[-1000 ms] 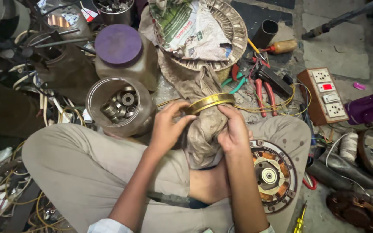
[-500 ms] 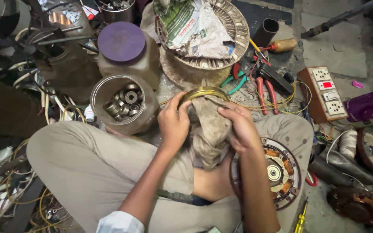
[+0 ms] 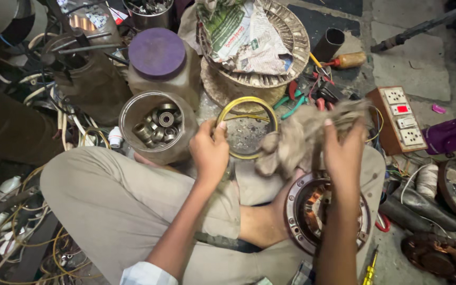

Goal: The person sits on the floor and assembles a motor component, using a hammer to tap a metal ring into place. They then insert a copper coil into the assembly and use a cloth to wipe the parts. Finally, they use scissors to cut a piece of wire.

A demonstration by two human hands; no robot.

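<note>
My left hand pinches the near left rim of a thin yellow metal ring and holds it up over the floor in front of my knees. My right hand grips a dirty grey-brown rag, which hangs just right of the ring and apart from it. A round fan motor stator with copper windings rests on my right leg, under the right forearm.
A clear jar of several bearings stands left of the ring, a purple-lidded jar behind it. Crumpled newspaper lies in a round metal housing. Pliers and screwdrivers, a switch and socket board, wire tangles surround me.
Both hands were together working the rag around the ring. Now they have parted: the right hand has pulled the rag off to the right, the left keeps the bare ring.
</note>
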